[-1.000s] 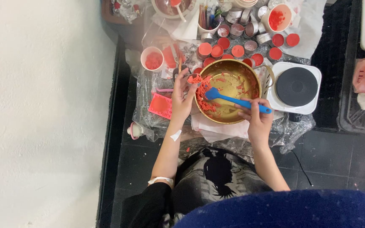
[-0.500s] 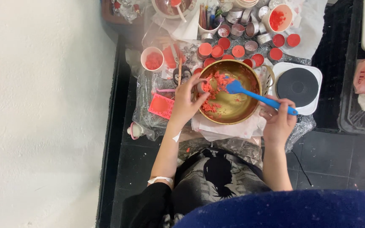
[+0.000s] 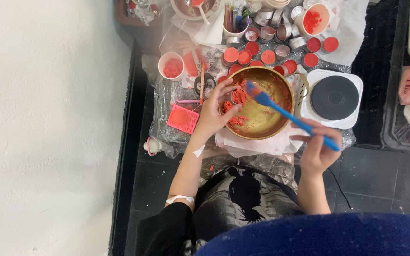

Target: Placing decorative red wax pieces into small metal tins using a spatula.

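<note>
A brass bowl (image 3: 266, 128) smeared with red paste sits in front of me on white paper. My left hand (image 3: 214, 114) holds a small round tin (image 3: 238, 97) filled with red paste over the bowl's left edge. My right hand (image 3: 316, 147) grips the handle of a blue spatula (image 3: 285, 116), whose blade points up-left into the bowl, near the tin.
Several small round tins with red filling (image 3: 269, 57) stand behind the bowl. A white cup of red paste (image 3: 171, 66) and a pink square mould (image 3: 182, 118) lie left. A white hotplate with a black disc (image 3: 334, 97) stands right. A white wall is at left.
My right hand has drawn back to the right and down, tilting the spatula blade up toward the tin. My left hand has moved further over the bowl's left side with the tin.
</note>
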